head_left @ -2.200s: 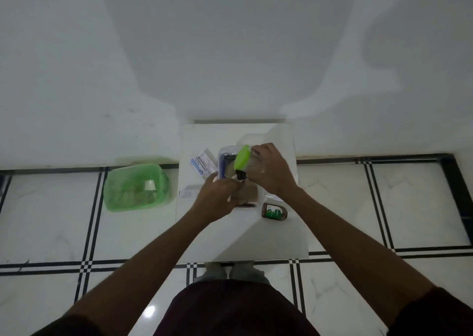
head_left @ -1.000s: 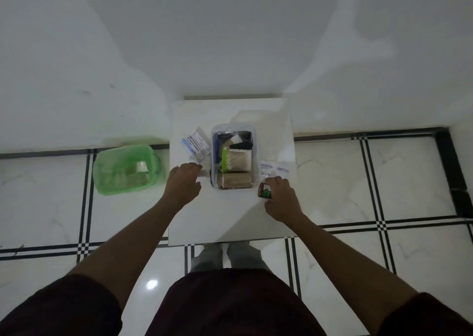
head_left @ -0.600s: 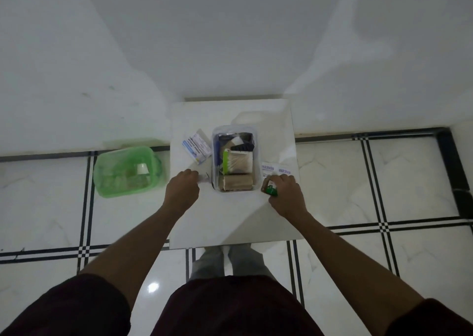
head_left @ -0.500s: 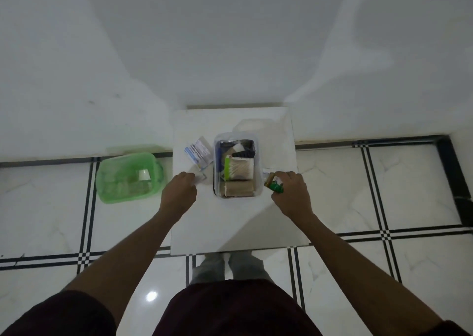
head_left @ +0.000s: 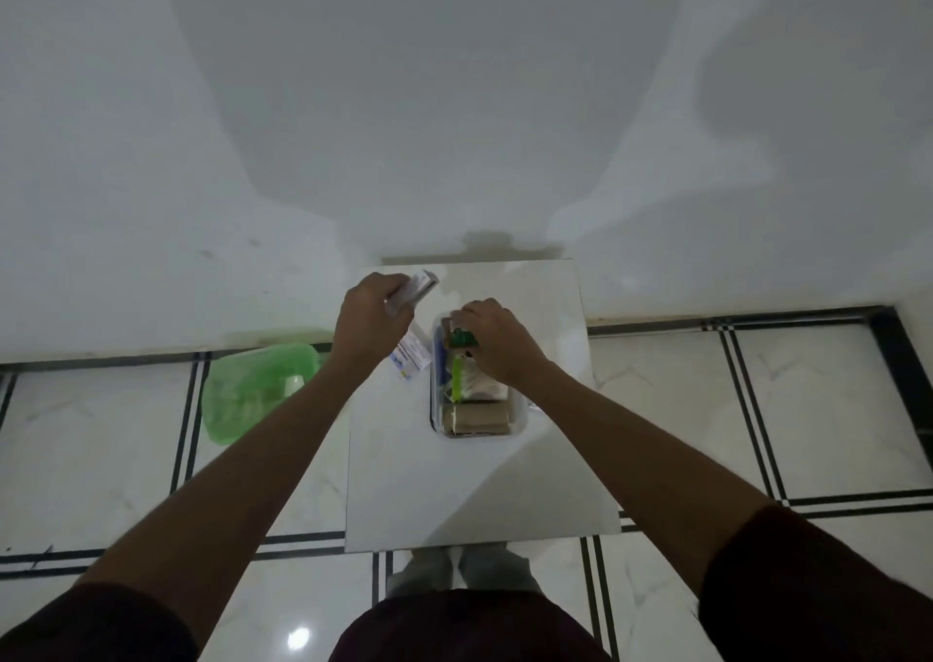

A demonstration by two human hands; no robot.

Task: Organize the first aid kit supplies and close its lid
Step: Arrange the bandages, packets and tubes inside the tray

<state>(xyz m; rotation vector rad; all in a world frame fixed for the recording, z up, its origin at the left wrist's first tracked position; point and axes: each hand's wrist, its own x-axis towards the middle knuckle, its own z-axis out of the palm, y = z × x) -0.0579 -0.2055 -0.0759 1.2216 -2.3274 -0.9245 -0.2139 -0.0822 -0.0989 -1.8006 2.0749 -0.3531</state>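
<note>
Kit box (head_left: 478,429), clear plastic, mid-table, open; my right hand (head_left: 497,343) pinches small green-capped bottle (head_left: 462,339) over its far end; left hand (head_left: 371,318) clamps flat carton (head_left: 416,288) near table's far-left corner; both seem light, rigid; grip sides; green lid (head_left: 257,391) waits on floor.

The table (head_left: 479,490) is plain white. The clear box (head_left: 516,424) shows a tan roll (head_left: 479,418) and a lime-green strip (head_left: 458,379). At its 12 o'clock sits a dark green item (head_left: 462,339). The lid (head_left: 252,391) at 9 o'clock is translucent green. A white packet (head_left: 411,356) bears blue print. The floor (head_left: 757,409) is white marble with black double lines.
</note>
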